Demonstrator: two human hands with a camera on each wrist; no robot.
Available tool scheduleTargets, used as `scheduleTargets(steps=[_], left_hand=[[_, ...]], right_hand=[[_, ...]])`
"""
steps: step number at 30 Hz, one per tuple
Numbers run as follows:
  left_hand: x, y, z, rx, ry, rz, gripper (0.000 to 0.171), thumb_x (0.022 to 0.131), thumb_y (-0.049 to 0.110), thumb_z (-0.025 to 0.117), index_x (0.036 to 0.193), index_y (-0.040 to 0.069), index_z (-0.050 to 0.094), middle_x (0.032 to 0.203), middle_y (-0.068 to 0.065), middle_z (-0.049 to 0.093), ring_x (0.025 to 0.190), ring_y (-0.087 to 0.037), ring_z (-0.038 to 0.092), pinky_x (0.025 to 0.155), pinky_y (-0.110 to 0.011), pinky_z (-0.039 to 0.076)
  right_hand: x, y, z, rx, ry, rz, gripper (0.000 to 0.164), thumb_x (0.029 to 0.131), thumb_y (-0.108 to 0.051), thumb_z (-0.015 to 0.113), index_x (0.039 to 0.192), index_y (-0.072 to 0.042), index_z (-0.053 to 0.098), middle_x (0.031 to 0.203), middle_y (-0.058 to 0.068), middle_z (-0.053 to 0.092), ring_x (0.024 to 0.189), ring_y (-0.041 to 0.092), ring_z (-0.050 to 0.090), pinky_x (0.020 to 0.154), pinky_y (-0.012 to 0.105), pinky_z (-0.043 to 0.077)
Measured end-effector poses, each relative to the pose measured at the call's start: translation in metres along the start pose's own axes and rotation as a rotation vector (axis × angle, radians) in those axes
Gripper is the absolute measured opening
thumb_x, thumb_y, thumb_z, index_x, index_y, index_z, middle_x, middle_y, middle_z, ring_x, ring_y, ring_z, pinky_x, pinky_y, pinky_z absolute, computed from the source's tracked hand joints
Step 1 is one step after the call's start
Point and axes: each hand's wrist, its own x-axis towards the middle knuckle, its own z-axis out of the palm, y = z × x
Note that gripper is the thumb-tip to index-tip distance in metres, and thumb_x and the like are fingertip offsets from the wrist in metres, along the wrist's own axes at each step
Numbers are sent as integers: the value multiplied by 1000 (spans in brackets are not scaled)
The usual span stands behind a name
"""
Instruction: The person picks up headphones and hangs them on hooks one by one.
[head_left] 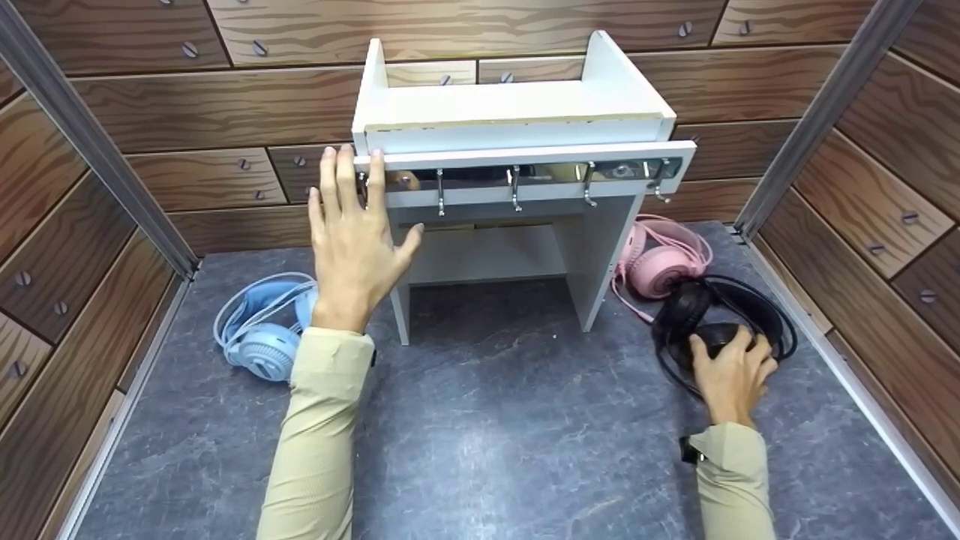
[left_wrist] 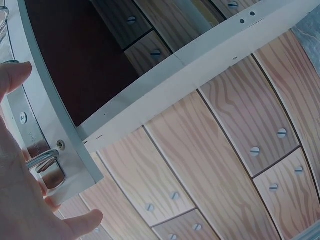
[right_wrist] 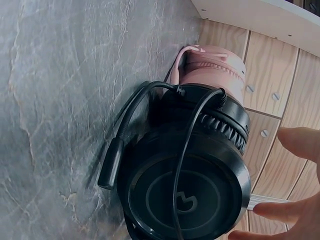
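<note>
All fingers [head_left: 346, 180] spread unclasped, left hand [head_left: 351, 244] against rack [head_left: 510, 136], right hand [head_left: 731, 379] at black headset [head_left: 684, 309].

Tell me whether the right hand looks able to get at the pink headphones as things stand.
Probably not directly: the black headphones lie in the way, between the right hand and the pink headphones. Reaching over the black pair might work, though.

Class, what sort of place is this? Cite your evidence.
Probably a staged booth, perhaps for recording: brown wood-patterned flat walls, straight grey metal corner posts and a grey marble-patterned flat surface.
</note>
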Motion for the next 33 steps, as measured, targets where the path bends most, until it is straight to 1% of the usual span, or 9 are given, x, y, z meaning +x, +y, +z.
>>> scheduleTargets(steps=[10,16,23,27,33], left_hand=[[-1,-1,1,-8,26,7,93,89,50,67,161,11,23,164,-23,14,153,-38,6,120,-58,16],[0,-1,0,1,19,7,94,89,51,67,161,11,22,164,-23,14,153,-38,6,120,-58,15],[0,0,0,-6,14,7,94,89,51,66,161,11,22,164,-22,13,153,-38,6,120,-58,15],[0,0,0,-2,12,6,94,89,51,66,161,11,22,164,-23,13,153,-38,6,120,-58,15],[0,-1,1,-2,12,4,94,89,51,66,161,11,22,164,-23,13,153,-38,6,120,-58,15]], right_hand=[[-1,2,1,18,6,-2,73,97,-32,64,146,11,31,151,39,22,135,60,21,93,83,28],[0,4,2,23,3,6,72,97,-31,64,145,11,31,150,40,22,135,60,22,95,83,28],[1,7,4,25,-15,17,75,96,-31,64,147,11,29,152,39,20,136,60,21,96,82,29],[2,8,4,25,-10,20,77,96,-31,65,148,12,27,152,39,20,136,60,20,96,82,29],[2,11,6,24,6,22,81,96,-29,65,149,16,23,150,41,21,133,62,22,97,81,29]])
